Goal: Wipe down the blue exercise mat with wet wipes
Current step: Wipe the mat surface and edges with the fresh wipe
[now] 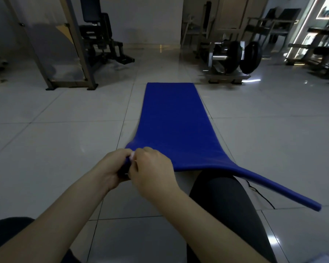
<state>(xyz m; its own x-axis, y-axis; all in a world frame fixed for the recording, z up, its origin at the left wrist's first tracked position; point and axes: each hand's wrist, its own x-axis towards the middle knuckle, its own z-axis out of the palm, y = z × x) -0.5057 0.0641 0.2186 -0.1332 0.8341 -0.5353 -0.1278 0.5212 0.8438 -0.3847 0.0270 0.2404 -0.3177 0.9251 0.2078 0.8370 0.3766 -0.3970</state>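
Note:
The blue exercise mat [174, 118] lies lengthwise on the tiled floor, running away from me. Its near end is lifted off the floor and drapes over my right knee [222, 188], with the near right corner [310, 204] sticking out in the air. My left hand [113, 169] grips the mat's near left corner. My right hand [152, 171] is curled against the same corner, and a small bit of white shows between its fingers, perhaps a wet wipe; too little shows to tell.
A metal frame [68, 54] and a black gym machine [101, 35] stand at the back left. A rack of weight plates [235, 57] stands at the back right, with more equipment [315, 46] at the far right. A thin black cable [262, 196] lies on the floor beside my right knee.

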